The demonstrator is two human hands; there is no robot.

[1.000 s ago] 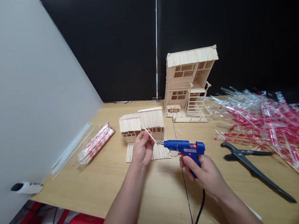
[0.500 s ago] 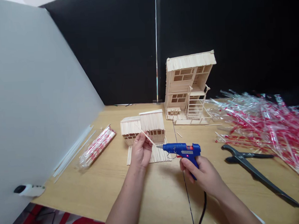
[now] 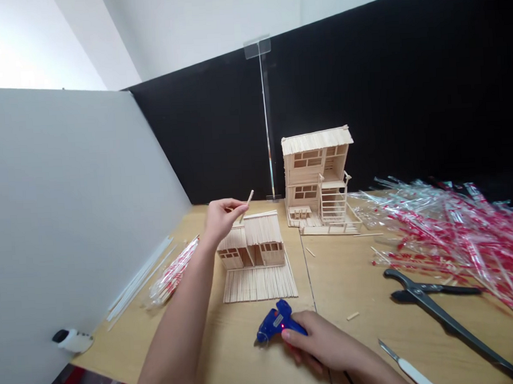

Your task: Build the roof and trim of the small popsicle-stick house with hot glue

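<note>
My left hand (image 3: 222, 220) pinches a thin wooden stick (image 3: 250, 197) upright and slightly tilted, over the back left of a small stick-built house (image 3: 262, 228). Whether the stick touches the roof I cannot tell, as my fingers hide its lower part. In front of the house extends its slatted wooden floor (image 3: 259, 284). Lower down, my right hand (image 3: 322, 342) is wrapped round a blue hot glue gun (image 3: 274, 324) with a lit red light. Its nozzle points down and left near the tabletop.
A taller stick house (image 3: 318, 177) stands behind. Plastic wrappers (image 3: 451, 222), black cutters (image 3: 429, 300) and a craft knife (image 3: 407, 367) are on the right. Wrapped sticks (image 3: 175, 273), white glue sticks (image 3: 138, 278) and a white bottle (image 3: 75, 341) are on the left.
My left hand has moved up and back with the stick, to behind the small house's roof. The glue gun has come down and left, away from the stick. The view has tilted upward.
</note>
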